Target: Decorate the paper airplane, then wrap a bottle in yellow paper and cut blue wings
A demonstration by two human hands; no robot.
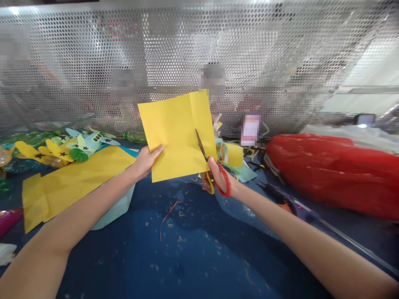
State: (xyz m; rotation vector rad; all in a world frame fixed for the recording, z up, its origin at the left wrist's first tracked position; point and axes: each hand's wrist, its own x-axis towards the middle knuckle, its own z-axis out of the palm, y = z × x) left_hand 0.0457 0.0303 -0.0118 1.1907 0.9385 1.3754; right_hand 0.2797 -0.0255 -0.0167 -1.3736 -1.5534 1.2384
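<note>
My left hand (pixel 148 161) pinches the left edge of a yellow paper sheet (pixel 171 133), thumb in front and fingers behind. The sheet is held up above the table, with a crease running down near its right side. In my right hand (pixel 215 174) is a pair of scissors (pixel 202 146) with dark blades and red and yellow handles. One blade shows in front of the paper's lower right part, pointing up and away; the other blade is hidden behind the sheet. A red band or handle loop circles near my right wrist.
Yellow sheets (pixel 84 170) lie at left beside bottle crafts (pixel 89 145) with paper wings. A red plastic bag (pixel 330 170) and a glue gun (pixel 293 205) lie at right. A phone (pixel 250 130) stands against the perforated metal screen (pixel 174 54). Scraps dot the blue table (pixel 149 265).
</note>
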